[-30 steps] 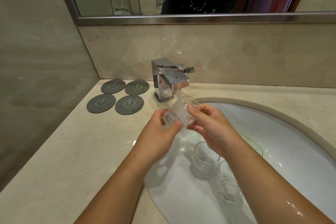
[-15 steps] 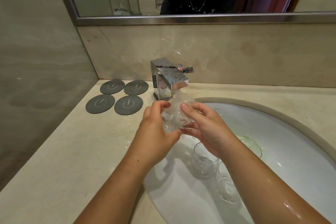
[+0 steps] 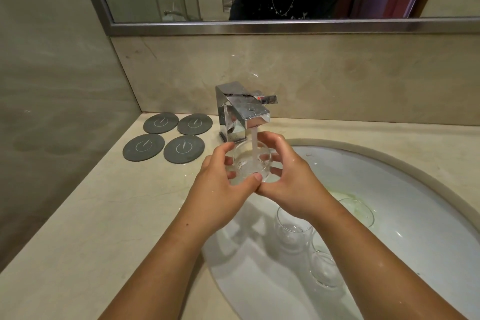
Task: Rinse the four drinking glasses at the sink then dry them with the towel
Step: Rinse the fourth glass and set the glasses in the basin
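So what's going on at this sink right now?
A person is rinsing a drinking glass, holding it mouth-up with the left hand and right hand under the running tap, so the stream falls into it. Three other glasses sit in the sink below. Four grey coasters lie on the counter left of the tap. No towel is in view.

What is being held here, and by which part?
One drinking glass, mouth up under the running faucet. The left hand and right hand both curl round its side wall, the grip on opposite sides.
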`<state>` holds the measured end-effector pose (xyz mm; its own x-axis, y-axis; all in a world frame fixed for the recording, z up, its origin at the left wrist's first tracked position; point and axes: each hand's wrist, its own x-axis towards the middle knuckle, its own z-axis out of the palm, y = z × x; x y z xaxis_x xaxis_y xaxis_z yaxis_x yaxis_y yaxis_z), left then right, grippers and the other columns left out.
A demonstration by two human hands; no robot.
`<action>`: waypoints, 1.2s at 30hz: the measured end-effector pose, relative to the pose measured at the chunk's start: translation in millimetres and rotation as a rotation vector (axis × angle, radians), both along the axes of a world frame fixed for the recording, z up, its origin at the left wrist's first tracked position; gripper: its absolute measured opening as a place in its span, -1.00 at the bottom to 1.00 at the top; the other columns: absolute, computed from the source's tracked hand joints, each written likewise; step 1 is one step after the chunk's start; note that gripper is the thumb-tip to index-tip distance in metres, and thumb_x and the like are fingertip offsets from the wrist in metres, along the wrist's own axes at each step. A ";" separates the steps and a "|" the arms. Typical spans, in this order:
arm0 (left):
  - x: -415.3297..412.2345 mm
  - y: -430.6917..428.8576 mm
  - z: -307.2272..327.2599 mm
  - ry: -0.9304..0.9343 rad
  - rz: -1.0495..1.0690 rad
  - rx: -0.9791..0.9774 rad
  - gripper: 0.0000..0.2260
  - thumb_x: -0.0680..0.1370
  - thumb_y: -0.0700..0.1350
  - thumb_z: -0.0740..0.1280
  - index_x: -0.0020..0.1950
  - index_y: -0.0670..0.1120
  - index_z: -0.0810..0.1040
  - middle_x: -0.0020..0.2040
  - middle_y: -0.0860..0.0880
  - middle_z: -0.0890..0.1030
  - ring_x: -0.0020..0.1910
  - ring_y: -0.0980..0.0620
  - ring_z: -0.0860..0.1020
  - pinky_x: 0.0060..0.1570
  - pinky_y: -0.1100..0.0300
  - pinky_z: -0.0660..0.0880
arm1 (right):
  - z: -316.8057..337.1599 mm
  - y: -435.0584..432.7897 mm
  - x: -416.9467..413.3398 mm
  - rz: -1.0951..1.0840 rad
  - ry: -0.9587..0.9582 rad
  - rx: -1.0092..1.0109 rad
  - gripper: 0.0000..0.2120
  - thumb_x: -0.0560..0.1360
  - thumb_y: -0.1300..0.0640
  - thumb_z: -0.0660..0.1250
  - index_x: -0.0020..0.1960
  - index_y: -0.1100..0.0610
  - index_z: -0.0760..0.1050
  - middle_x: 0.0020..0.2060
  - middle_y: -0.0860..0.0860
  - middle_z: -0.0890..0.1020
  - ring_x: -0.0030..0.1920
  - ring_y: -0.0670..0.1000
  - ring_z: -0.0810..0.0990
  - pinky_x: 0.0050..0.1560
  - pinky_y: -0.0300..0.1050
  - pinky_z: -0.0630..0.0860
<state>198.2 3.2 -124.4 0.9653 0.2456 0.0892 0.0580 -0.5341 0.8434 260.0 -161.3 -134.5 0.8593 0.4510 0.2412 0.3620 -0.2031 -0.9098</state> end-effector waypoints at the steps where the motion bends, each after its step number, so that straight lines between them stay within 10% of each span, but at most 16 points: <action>1: -0.1 0.1 0.0 0.005 -0.004 0.013 -0.33 0.49 0.16 0.51 0.54 0.21 0.29 0.29 0.08 0.48 0.15 0.14 0.62 0.22 0.03 0.59 | -0.2 -0.7 0.0 0.016 -0.007 -0.007 -0.26 0.44 0.25 0.57 0.40 -0.27 0.33 0.21 -0.51 0.52 0.27 -0.35 0.52 0.20 -0.42 0.49; 11: -0.9 -0.6 1.2 0.017 0.006 0.028 -0.44 0.50 0.29 0.42 0.46 0.25 0.38 0.20 0.10 0.52 0.02 0.20 0.62 -0.02 0.21 0.54 | -1.6 -7.5 5.1 0.000 0.117 0.014 -0.17 0.38 0.13 0.63 0.51 -0.26 0.33 0.30 -0.27 0.60 0.23 -0.18 0.61 0.12 -0.27 0.59; 17: -0.6 -0.9 4.5 0.034 0.028 -0.029 -0.58 0.59 0.27 0.31 0.41 0.18 0.46 0.01 0.07 0.58 -0.09 0.14 0.60 -0.13 0.24 0.41 | -0.2 1.9 7.7 -0.049 0.605 0.199 -0.46 0.41 -0.04 0.47 0.38 -0.06 0.51 0.15 0.05 0.71 0.02 0.03 0.71 0.02 0.20 0.70; 25: 0.4 -0.5 5.6 0.078 0.036 -0.007 -0.69 0.64 0.18 0.29 0.35 0.14 0.54 -0.13 0.08 0.59 -0.11 0.12 0.63 -0.16 0.24 0.45 | 4.0 -2.3 8.3 0.094 1.001 0.270 -0.61 0.62 -0.13 0.18 0.10 0.14 0.62 -0.02 0.18 0.67 -0.22 0.05 0.63 -0.37 -0.15 0.59; 36: -0.6 -0.1 5.5 0.051 0.030 -0.007 -0.69 0.66 0.12 0.29 0.39 0.12 0.51 0.11 0.17 0.64 0.05 0.15 0.64 0.09 0.16 0.53 | 4.7 2.7 6.9 -0.148 0.541 0.176 -0.32 0.40 0.07 0.52 0.49 -0.10 0.43 0.05 -0.02 0.69 -0.02 0.00 0.68 0.04 0.12 0.68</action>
